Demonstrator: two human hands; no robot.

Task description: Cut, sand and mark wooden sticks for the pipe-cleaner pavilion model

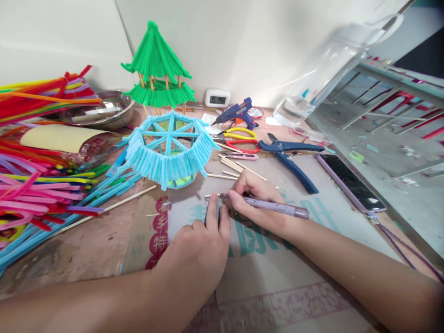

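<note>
Pen [275,206]: I grip it in my right hand [255,196].
Strip [207,204]: my left hand [199,243] presses it, two fingers extended; any grip, I cannot tell.

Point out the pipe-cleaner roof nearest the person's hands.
The light-blue pipe-cleaner roof, just beyond the left hand: the pointed green roof and the lower green roof beneath it are both farther back.

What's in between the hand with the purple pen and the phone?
In the head view, one handle of the dark blue pruning shears lies between the right hand, holding the purple pen, and the phone.
</note>
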